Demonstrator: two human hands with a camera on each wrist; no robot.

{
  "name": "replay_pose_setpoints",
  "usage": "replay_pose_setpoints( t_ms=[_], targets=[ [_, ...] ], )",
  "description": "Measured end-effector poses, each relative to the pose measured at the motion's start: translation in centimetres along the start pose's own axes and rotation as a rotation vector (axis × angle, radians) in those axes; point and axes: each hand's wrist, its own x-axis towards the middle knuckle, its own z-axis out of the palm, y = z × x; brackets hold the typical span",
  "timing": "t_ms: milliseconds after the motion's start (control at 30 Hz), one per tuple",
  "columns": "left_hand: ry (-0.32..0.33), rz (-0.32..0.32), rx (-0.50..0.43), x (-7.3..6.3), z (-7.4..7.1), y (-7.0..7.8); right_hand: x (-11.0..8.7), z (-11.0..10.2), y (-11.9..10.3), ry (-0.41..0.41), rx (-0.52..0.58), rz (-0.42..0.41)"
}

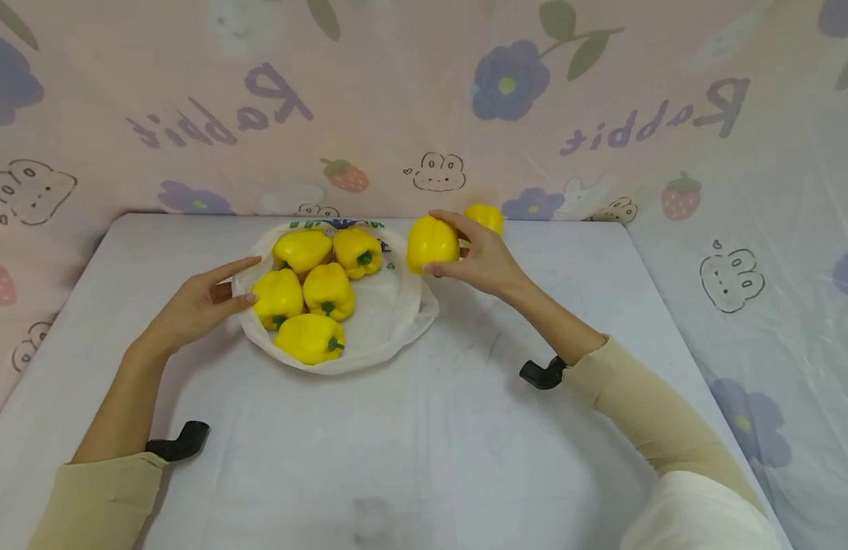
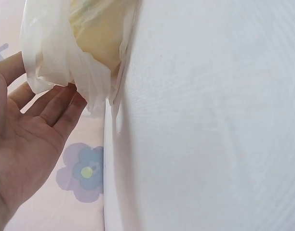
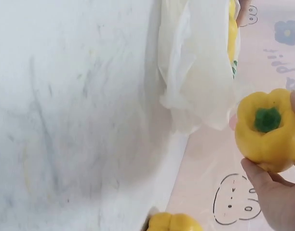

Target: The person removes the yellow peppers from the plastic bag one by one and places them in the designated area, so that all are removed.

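Hands: right (image 1: 484, 260) grips a glossy yellow pepper (image 1: 432, 243); left (image 1: 193, 304), fingers straight, touches the bag (image 1: 390, 321).

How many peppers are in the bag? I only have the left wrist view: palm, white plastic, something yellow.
Observer: Five yellow peppers lie in the open white bag, by the head view.
Operator: Left hand doing what?
Observer: The left hand touches the bag's left edge with straight fingers.
Operator: And the right?
Observer: The right hand grips a sixth pepper beside the bag's far right edge.
Operator: Any more left out?
Observer: One, a loose pepper on the table behind that hand.
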Motion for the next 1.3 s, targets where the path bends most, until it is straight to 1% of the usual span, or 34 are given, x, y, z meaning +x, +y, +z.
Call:
replay_pose_setpoints(
  t_ms=[167, 267, 300, 367, 533, 733, 1033, 1300],
  targets=[
    [0.0, 0.009, -0.034, 0.1, 0.0, -0.2, -0.1, -1.4, 0.4, 0.022, -0.058, 0.039],
    [-0.005, 0.018, -0.029, 0.1, 0.0, -0.3, -0.2, -2.3, 0.7, 0.035, -0.066, 0.063],
    [-0.004, 0.027, -0.026, 0.1, 0.0, -0.3, -0.3, -2.6, 0.8, 0.038, -0.059, 0.069],
    [0.001, 0.023, -0.022, 0.1, 0.0, -0.3, -0.2, -3.2, 1.1, 0.038, -0.055, 0.072],
    [0.004, -0.013, -0.033, 0.0, 0.0, -0.1, -0.1, -4.5, 2.0, 0.033, -0.045, 0.09],
    [-0.005, 0.03, -0.036, 0.0, -0.1, -0.2, 0.0, -6.0, 3.0, 0.042, -0.019, 0.113],
    [0.005, 0.006, -0.031, 0.1, 0.0, -0.4, 0.2, -7.3, 3.5, 0.032, -0.03, 0.112],
    [-0.005, 0.006, -0.061, 0.1, 0.0, -0.3, 0.6, -8.6, 5.0, 0.05, 0.037, 0.159]
  ],
)
